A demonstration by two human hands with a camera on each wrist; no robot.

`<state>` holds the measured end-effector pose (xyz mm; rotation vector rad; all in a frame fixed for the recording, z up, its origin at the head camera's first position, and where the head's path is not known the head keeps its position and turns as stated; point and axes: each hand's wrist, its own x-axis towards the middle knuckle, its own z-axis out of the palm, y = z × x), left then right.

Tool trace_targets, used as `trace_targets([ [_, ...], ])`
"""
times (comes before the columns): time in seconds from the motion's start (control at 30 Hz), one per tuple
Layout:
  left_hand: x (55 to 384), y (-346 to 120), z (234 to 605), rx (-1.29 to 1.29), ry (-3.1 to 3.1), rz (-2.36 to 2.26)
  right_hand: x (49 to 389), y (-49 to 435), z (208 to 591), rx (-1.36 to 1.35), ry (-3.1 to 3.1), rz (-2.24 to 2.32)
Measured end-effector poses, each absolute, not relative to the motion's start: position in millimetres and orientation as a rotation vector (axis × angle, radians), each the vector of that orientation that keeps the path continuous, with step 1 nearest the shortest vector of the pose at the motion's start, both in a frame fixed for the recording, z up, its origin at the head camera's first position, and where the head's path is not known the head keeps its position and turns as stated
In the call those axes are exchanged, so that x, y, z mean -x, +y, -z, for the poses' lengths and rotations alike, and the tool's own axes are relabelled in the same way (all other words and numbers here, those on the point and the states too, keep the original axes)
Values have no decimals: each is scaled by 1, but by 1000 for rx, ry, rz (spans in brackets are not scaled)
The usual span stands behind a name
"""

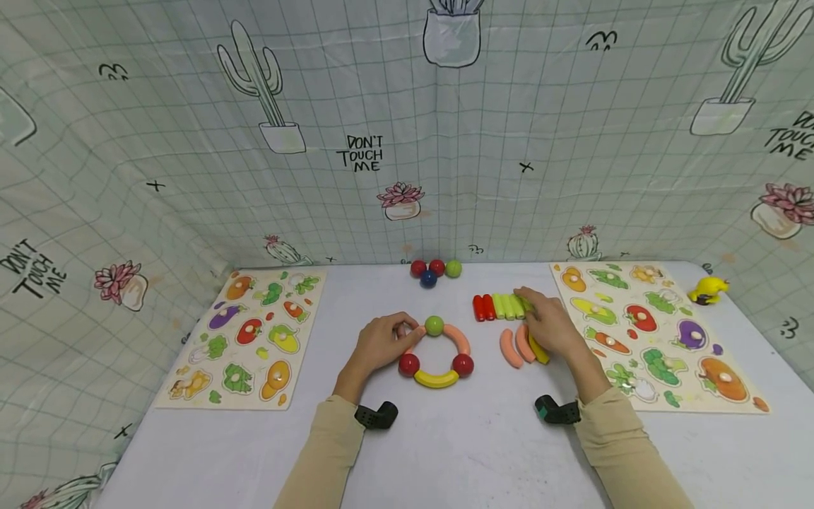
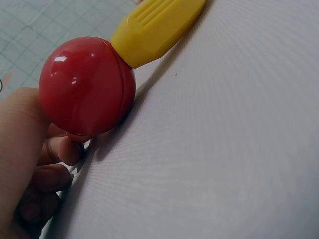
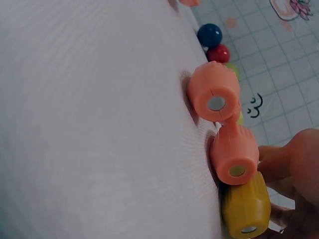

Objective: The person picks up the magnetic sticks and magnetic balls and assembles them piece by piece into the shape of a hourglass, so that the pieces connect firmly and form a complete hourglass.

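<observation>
Pale gridded fabric (image 1: 509,127) printed with cacti walls in a white bench (image 1: 458,452), and here's the layout: a vegetable knob puzzle on the left (image 1: 242,403), another on the right (image 1: 706,407), a yellow toy figure (image 1: 708,290) at the far right corner. Centre stage, a ring! Lime ball (image 1: 434,325) at the far point, red balls at near left (image 1: 409,365) and near right (image 1: 463,365), a yellow curved rod (image 1: 436,379) along the near side, a pink curved rod (image 1: 458,339) on the right. And the left hand (image 1: 384,341)? Thumb and fingers curl round the left pink rod (image 1: 410,350), right by the lime ball.

Over on the right, the right hand (image 1: 552,322) is above the lime straight rods (image 1: 509,307), lined up beside red straight rods (image 1: 479,309); loose pink curved rods (image 1: 510,349) and a yellow curved one (image 1: 537,348) lie nearer. Gripping anything? Can't tell; the hand hides its own fingertips. Spare balls (image 1: 429,278) wait at the far edge.

The step looks like steadying the ring while selecting another rod. The next move probably calls for a clean pinch on one rod, leaving its neighbours undisturbed, with the left hand keeping that joint together.
</observation>
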<state>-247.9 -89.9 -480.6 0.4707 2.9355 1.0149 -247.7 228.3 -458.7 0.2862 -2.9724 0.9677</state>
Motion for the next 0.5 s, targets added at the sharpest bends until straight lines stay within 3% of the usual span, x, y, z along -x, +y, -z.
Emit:
trace_targets([
  [0.5, 248, -90, 480, -469, 2920, -1028, 247, 227, 460, -239, -2902, -979],
])
